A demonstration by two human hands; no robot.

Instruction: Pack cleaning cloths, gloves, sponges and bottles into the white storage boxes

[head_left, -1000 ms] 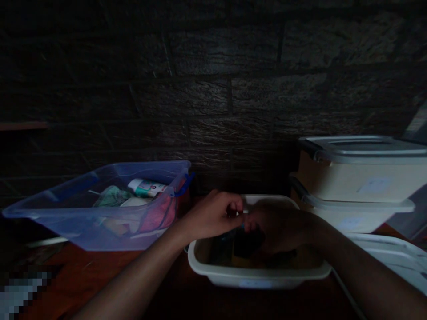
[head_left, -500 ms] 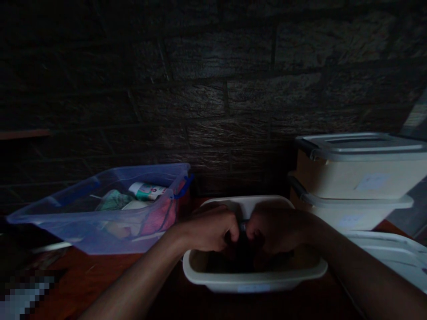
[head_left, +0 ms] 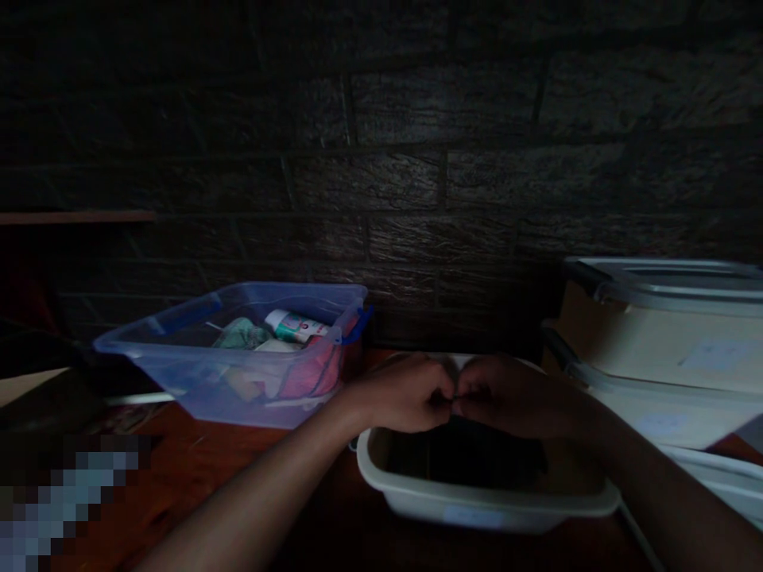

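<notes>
Rectangular white plastic tub (head_left: pixel 477 498), open-topped, rounded rim, on reddish-brown wooden table (head_left: pixel 184 461). Dark textured brick wall (head_left: pixel 399 183) closes far side. Translucent bluish plastic box (head_left: pixel 208 405) near tub's left edge, narrow gap between; stacked white lidded boxes (head_left: pixel 656 342) near right edge. Front rim unobstructed. Tub directly below left hand (head_left: pixel 414 395) and right hand (head_left: pixel 516 397); fingers curled, fingertips meeting over interior. Cannot tell what is pinched.
</notes>
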